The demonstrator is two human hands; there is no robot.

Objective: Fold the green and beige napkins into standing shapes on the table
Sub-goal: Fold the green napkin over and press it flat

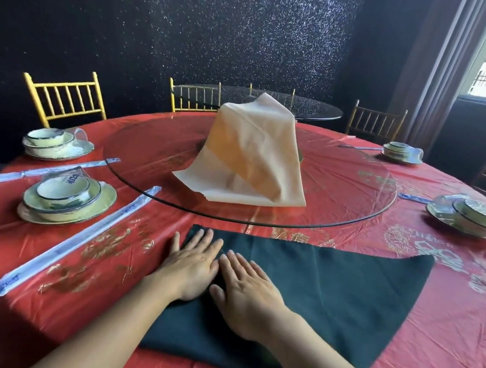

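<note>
head view, looking forward-down, close over table (399, 352)

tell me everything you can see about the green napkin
The green napkin is a dark green, matte cloth lying flat on the red tablecloth at the near table edge. It looks folded into a rough triangle, with one point reaching toward the far right. Its near-left part seems layered. The left hand and right hand press flat on it, side by side, palms down.

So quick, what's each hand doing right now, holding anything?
Left hand: open, flat, palm down on the green napkin, holding nothing.
Right hand: open, flat on the same napkin, holding nothing.
</note>
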